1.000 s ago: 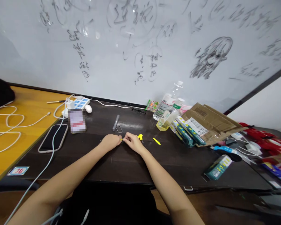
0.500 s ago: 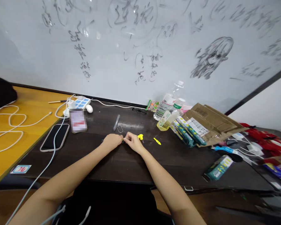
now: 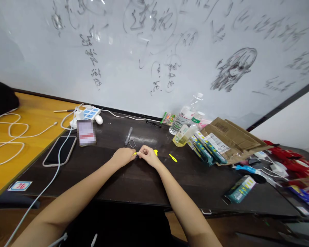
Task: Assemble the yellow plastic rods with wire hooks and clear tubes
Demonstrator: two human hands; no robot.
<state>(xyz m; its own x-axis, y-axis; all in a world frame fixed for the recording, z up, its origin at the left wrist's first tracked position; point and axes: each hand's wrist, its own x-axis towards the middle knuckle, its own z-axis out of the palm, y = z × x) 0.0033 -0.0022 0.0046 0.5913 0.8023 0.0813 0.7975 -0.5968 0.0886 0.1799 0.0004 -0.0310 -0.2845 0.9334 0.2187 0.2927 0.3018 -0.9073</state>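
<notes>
My left hand [image 3: 124, 156] and my right hand [image 3: 148, 155] meet over the dark table, fingertips almost touching. A small yellow piece [image 3: 135, 154] shows at the fingertips of my left hand, which is closed on it. The fingers of my right hand are pinched beside it; what they grip is too small to make out. Just behind the right hand lies a yellow part [image 3: 156, 152], partly hidden by it. Farther right is a thin yellow piece [image 3: 173, 157]. Beyond the hands are a grey tube [image 3: 128, 136] and a bent metal loop [image 3: 132, 143].
On the left are a phone [image 3: 53, 151], a power strip [image 3: 92, 112], a white egg-shaped object [image 3: 99, 119] and cables. At the right stand bottles [image 3: 181, 120] beside green boxes [image 3: 204, 149] and a brown paper package [image 3: 234, 137]. Another green box [image 3: 240, 188] lies near the front edge.
A yellow piece now shows between the fingertips, where it was hardly visible before. My hands have stayed nearly in place, and the view has shifted slightly.
</notes>
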